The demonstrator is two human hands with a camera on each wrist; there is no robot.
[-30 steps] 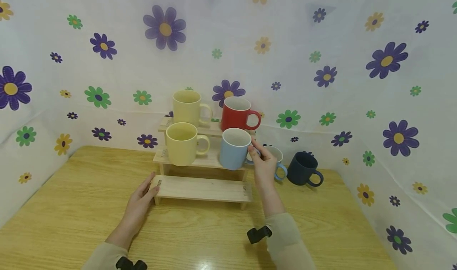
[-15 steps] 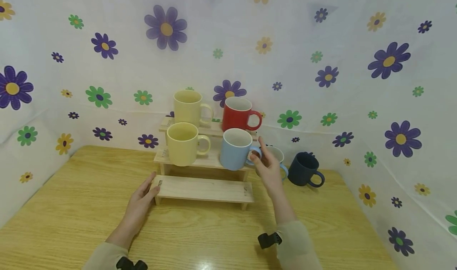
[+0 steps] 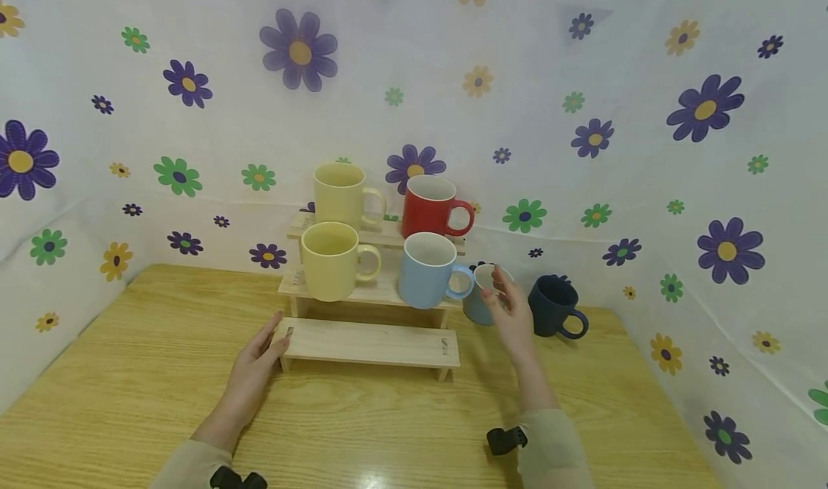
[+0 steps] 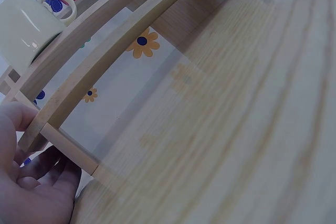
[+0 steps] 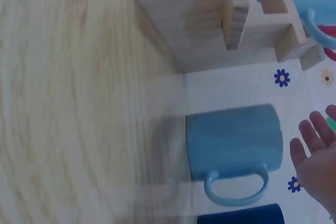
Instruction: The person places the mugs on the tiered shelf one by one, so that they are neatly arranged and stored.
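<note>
Our left hand (image 3: 249,363) grips the rack's (image 3: 369,341) front-left corner; right hand (image 3: 515,325) (relaxed, empty) near blue mug (image 3: 476,311) inside tabletop's (image 3: 614,410) right edge.

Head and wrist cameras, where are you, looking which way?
Head: on the head, looking forward and down at the stepped pale wooden shelf; left hand, right hand, beige cloth sleeves show.
Left wrist: worn there, looking along the shelf; left hand shows.
Right wrist: worn there, facing the light-blue cylindrical mug beside the shelf; right hand partly shows.
Head and right wrist share mug and shelf.
</note>
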